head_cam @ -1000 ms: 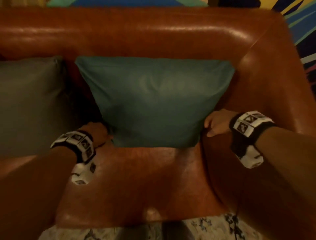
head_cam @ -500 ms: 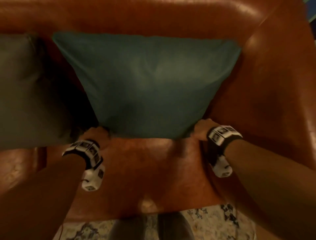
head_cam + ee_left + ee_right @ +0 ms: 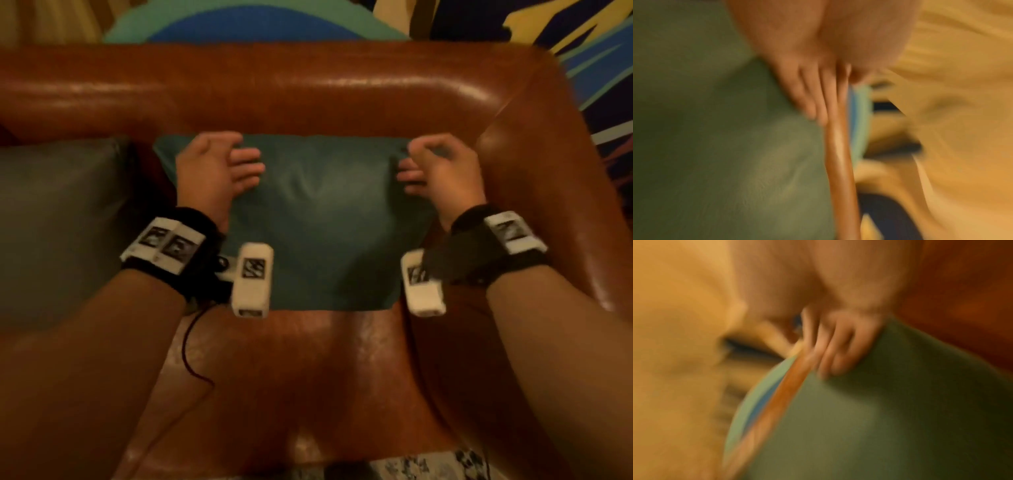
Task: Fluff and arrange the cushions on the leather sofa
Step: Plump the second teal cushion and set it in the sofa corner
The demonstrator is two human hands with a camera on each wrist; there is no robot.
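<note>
Found left hand [image 3: 215,171] gripping the upper left corner of the teal square fabric cushion [image 3: 325,222], fingers [image 3: 246,171] laid across its face; right hand [image 3: 442,168] curled round the upper right corner. Observed cushion upright at frame centre against the back of the glossy brown leather sofa [image 3: 308,85], its soft face dimpled. Judged fluffing under way, final placing outstanding. Noted matte grey cushion [image 3: 58,222] at left, not in hand.

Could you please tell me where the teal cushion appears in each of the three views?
Head: the teal cushion sits centre, against the sofa backrest.
Left wrist: the cushion fills the left half.
Right wrist: the cushion fills the lower right.
Shared landmark: the brown backrest, a narrow strip bordering the cushion in both wrist views.
</note>
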